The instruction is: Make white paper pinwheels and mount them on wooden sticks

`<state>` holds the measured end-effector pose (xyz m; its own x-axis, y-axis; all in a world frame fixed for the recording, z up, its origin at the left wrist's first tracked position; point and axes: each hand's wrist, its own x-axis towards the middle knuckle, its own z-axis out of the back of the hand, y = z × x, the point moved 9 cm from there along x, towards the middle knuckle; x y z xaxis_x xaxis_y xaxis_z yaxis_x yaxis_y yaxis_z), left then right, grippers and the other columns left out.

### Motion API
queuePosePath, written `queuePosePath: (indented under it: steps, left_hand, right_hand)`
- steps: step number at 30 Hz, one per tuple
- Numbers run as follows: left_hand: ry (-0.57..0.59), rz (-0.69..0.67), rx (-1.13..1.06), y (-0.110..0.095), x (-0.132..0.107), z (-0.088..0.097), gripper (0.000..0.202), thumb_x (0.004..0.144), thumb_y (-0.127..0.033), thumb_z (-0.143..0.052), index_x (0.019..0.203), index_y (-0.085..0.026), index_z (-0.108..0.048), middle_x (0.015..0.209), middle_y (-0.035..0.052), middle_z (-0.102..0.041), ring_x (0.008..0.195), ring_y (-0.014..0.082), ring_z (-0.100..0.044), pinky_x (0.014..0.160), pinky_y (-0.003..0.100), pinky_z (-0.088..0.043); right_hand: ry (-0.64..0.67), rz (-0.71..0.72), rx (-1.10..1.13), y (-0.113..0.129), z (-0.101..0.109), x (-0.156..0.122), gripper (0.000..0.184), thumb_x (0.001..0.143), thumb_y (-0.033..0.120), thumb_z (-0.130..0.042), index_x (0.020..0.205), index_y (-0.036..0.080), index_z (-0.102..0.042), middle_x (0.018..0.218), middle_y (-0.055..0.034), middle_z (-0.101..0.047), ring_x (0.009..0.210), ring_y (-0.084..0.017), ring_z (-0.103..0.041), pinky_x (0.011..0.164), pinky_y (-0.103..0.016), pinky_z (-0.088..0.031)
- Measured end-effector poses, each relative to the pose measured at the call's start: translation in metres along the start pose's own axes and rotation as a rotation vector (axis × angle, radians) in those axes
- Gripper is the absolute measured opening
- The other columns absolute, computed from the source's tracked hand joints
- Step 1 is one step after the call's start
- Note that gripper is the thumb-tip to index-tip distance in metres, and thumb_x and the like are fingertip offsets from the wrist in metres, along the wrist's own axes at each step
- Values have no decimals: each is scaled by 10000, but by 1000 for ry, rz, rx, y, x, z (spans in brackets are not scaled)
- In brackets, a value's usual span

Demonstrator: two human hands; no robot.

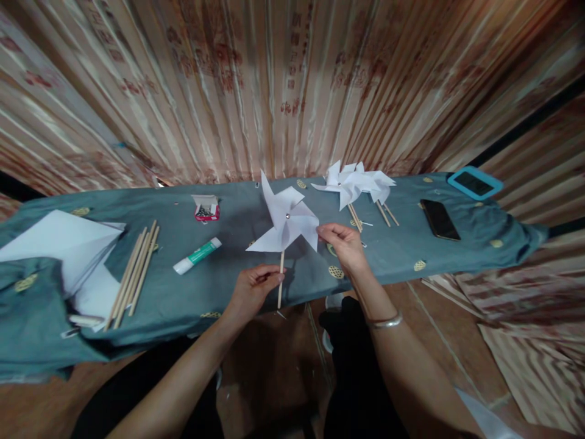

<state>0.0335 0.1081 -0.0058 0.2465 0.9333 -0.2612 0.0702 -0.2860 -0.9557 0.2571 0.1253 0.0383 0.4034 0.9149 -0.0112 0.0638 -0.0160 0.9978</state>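
A white paper pinwheel (286, 219) on a wooden stick (280, 280) stands upright over the front edge of the table. My left hand (253, 292) is closed around the stick, low down. My right hand (343, 244) pinches the tip of the pinwheel's right blade. A metal pin shows at the pinwheel's centre. A silver bangle sits on my right wrist.
A grey-blue cloth (183, 286) covers the table. On it lie finished pinwheels (354, 183) at the back, a glue stick (197, 255), a small pin box (206, 208), several wooden sticks (134, 271), white paper sheets (59, 244), a black phone (439, 219) and a blue-cased phone (474, 182). Curtains hang behind.
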Motion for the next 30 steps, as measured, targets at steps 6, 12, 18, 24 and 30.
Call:
queuePosePath:
  steps: [6, 12, 18, 24, 30]
  left_hand:
    - [0, 1, 4, 0, 1, 0, 303, 481, -375, -834, 709, -184, -772, 757, 48, -757, 685, 165, -657, 694, 271, -527]
    - [-10, -20, 48, -6, 0, 2, 291, 496, -384, -833, 703, -189, -771, 710, 35, -744, 650, 149, -634, 657, 247, -513]
    - [-13, -50, 79, -10, 1, 2, 338, 485, -434, -842, 701, -184, -768, 702, 43, -745, 632, 159, -632, 630, 260, -523]
    - [-16, -40, 64, -10, 3, 0, 316, 495, -407, -844, 711, -190, -767, 710, 30, -743, 645, 155, -633, 659, 265, -529]
    - [-17, -32, 37, -7, 4, -1, 318, 482, -394, -851, 705, -184, -766, 704, 26, -737, 644, 143, -621, 655, 250, -512]
  right_hand:
    - [14, -13, -1, 0, -4, -2, 227, 522, 410, -807, 587, 214, -713, 539, 20, -632, 537, -110, -515, 539, -240, -390]
    - [33, -61, 16, -5, -10, -6, 269, 491, 443, -819, 566, 214, -700, 559, 18, -645, 539, -112, -516, 548, -245, -399]
    - [72, -54, 1, -6, -18, -9, 329, 487, 497, -818, 585, 206, -699, 568, 18, -646, 547, -115, -506, 552, -253, -394]
    - [113, -51, 26, -7, -25, -11, 333, 500, 506, -815, 573, 208, -687, 556, 24, -629, 543, -114, -508, 564, -257, -398]
    - [132, -60, 35, -6, -27, -14, 297, 513, 470, -809, 561, 205, -683, 563, 19, -644, 554, -114, -530, 580, -259, -415]
